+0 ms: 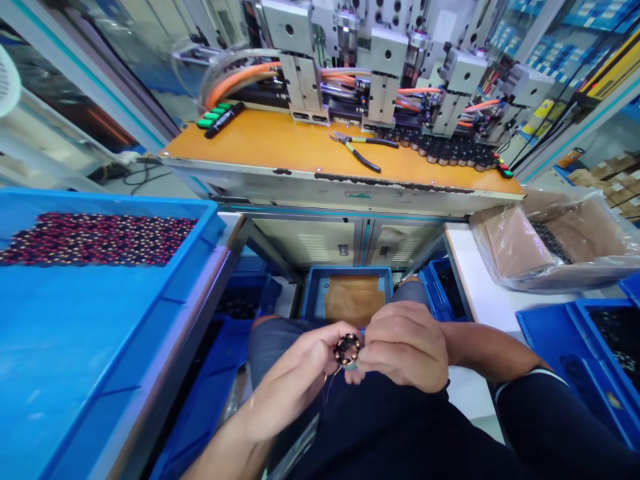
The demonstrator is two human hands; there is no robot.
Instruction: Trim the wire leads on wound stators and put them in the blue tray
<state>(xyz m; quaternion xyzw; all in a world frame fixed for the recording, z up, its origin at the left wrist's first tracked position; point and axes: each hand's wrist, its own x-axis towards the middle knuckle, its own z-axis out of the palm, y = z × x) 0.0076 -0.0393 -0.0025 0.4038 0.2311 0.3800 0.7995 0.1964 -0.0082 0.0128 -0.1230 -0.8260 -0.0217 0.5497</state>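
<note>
Over my lap, both hands pinch a small round wound coil part (pixel 347 349) with copper windings and a dark ring. My left hand (pixel 300 370) grips it from the left with thumb and fingers closed. My right hand (pixel 407 345) closes on its right side, knuckles up. A thin wire trails down from the part. In front of me is an orange worktop (pixel 280 143) with a row of grey machine heads (pixel 380 73) behind it.
Side cutters (pixel 363 148) lie on the orange worktop beside a row of dark round parts (pixel 450 152). A big blue tray (pixel 100 293) at left holds several dark red parts. Blue bins (pixel 595 347) and a plastic bag (pixel 550 243) are at right; another blue bin (pixel 350 293) sits below.
</note>
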